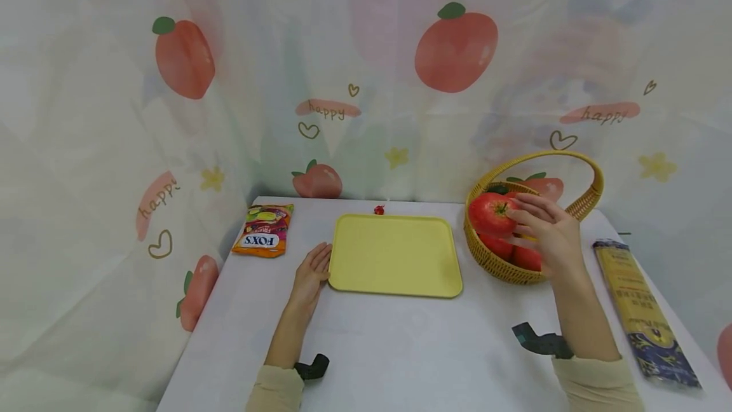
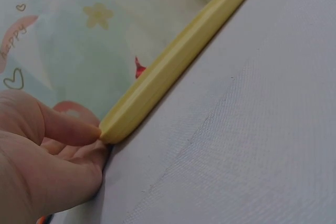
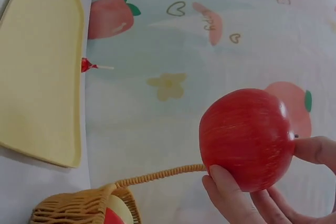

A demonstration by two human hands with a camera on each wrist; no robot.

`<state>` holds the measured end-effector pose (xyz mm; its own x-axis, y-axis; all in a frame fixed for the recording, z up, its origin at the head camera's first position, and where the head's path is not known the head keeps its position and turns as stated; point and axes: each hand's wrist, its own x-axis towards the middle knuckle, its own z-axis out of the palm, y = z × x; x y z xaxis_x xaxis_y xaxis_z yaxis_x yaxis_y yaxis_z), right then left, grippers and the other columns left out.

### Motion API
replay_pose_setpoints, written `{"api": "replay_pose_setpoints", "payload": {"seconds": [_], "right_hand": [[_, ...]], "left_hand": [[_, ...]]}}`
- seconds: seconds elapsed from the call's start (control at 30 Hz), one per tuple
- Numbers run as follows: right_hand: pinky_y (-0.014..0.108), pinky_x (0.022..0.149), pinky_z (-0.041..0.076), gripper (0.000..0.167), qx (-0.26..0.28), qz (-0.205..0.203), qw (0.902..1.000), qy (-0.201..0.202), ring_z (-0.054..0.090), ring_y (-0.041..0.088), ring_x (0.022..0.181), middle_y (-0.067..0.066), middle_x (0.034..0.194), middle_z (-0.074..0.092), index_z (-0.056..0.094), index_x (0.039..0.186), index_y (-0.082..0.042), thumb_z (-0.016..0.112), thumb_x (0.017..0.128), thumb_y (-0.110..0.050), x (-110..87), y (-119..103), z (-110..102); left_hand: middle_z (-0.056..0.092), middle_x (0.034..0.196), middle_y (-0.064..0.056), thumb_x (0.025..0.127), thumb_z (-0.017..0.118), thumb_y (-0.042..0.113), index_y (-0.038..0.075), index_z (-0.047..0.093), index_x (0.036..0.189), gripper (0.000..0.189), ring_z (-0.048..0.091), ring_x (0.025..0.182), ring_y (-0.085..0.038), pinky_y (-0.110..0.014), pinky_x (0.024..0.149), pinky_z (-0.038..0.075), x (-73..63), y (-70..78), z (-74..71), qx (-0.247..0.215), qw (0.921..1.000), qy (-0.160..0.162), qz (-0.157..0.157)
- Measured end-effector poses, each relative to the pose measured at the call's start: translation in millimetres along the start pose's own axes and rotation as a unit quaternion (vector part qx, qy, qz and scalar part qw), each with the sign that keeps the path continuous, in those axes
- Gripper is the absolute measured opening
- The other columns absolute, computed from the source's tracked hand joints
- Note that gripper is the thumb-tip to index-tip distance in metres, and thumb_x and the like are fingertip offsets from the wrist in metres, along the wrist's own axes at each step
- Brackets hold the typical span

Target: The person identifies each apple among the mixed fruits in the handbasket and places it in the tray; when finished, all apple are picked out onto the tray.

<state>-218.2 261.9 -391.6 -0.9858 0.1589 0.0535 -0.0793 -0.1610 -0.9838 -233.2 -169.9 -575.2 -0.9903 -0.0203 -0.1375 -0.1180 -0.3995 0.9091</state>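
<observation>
Although one red apple (image 1: 487, 216) is up in hand over the wicker basket (image 1: 490, 263), the work looks early, since more red fruit (image 1: 527, 259) lies inside and none rests on the yellow tray (image 1: 394, 256). The right hand (image 1: 556, 237)'s grip is spread to the apple's width, fingertips holding it; the left hand (image 1: 311, 275)'s is nearly closed, pinching the tray's left rim.
</observation>
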Motion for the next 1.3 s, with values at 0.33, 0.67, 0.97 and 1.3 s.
{"api": "replay_pose_setpoints", "payload": {"seconds": [0.33,0.67,0.97,1.3], "right_hand": [[0.028,0.073,0.064,0.048,-0.043,0.030,0.9980,-0.035,0.075,0.010,0.083,-0.010,0.113,0.072,0.060,0.138,-0.010,0.078,0.095,-0.023,9.7,12,24],[0.033,0.075,0.064,0.049,-0.021,0.050,0.9958,-0.074,0.078,0.016,0.086,-0.006,0.114,0.071,0.057,0.139,-0.008,0.076,0.097,-0.023,18.6,19,45],[0.037,0.078,0.064,0.049,-0.022,0.070,0.9943,-0.077,0.078,0.015,0.083,-0.009,0.111,0.074,0.057,0.139,-0.009,0.077,0.096,-0.023,28.2,28,63],[0.041,0.078,0.064,0.041,-0.035,0.094,0.9915,-0.083,0.078,0.019,0.084,-0.007,0.114,0.072,0.060,0.133,-0.014,0.077,0.096,-0.022,39.8,45,86]], "left_hand": [[0.039,0.163,-0.021,0.090,0.037,-0.026,0.000,0.033,0.160,0.074,0.034,0.154,-0.033,-0.044,0.126,0.028,0.7,0.0,2.6,0.010,0.9999,0.007,-0.008],[0.037,0.164,-0.021,0.090,0.038,-0.026,-0.001,0.032,0.160,0.075,0.033,0.154,-0.034,-0.044,0.126,0.028,1.1,0.1,0.9,0.015,0.9999,0.005,-0.007],[0.037,0.164,-0.023,0.089,0.038,-0.027,-0.002,0.033,0.159,0.075,0.032,0.154,-0.034,-0.044,0.126,0.028,1.4,-1.6,-0.8,0.008,0.9999,0.007,0.000],[0.038,0.163,-0.022,0.090,0.039,-0.026,-0.002,0.033,0.159,0.074,0.034,0.153,-0.034,-0.043,0.125,0.031,2.4,-1.6,-1.7,0.015,0.9999,0.008,-0.004]]}}
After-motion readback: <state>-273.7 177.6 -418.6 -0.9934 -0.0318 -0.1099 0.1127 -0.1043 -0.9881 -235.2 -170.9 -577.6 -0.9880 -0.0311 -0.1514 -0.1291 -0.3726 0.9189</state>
